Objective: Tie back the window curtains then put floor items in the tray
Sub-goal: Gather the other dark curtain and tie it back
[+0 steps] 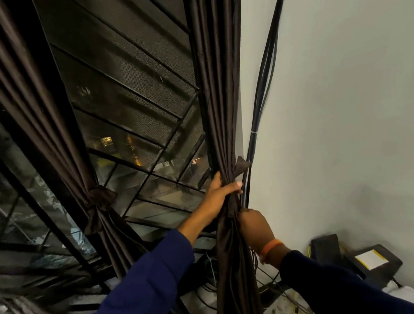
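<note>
Nearest you, both blue sleeves reach up and forward to the right-hand curtain (218, 119), which hangs just beside the wall (347, 91) at the right edge of the window (124, 109).

Your right hand (256, 231), with an orange band (271, 247) at the wrist, sits lower on the bunch. Its fingers curl in toward the gathered cloth, but its back faces the camera and you cannot tell what they grip.

Just above it, your left hand (221, 190) wraps round the bunched folds, thumb across the front, squeezing them into a narrow neck. The curtain's long axis runs nearly straight up and down through both hands. A short flap of the same dark cloth, likely the tie-back (242, 166), sticks out to the right just above your left thumb, so the left hand is nearer to it. The next move probably turns on bringing that flap round the neck you are holding.

The fabric is dark brown, smooth and slightly glossy, falling in long soft pleats.

Black cables (265, 74) run down the wall, touching the curtain's right side near your hands; mind you do not catch them.

Farther left, the other curtain (42, 102) is already cinched with a knot (100, 197).
</note>
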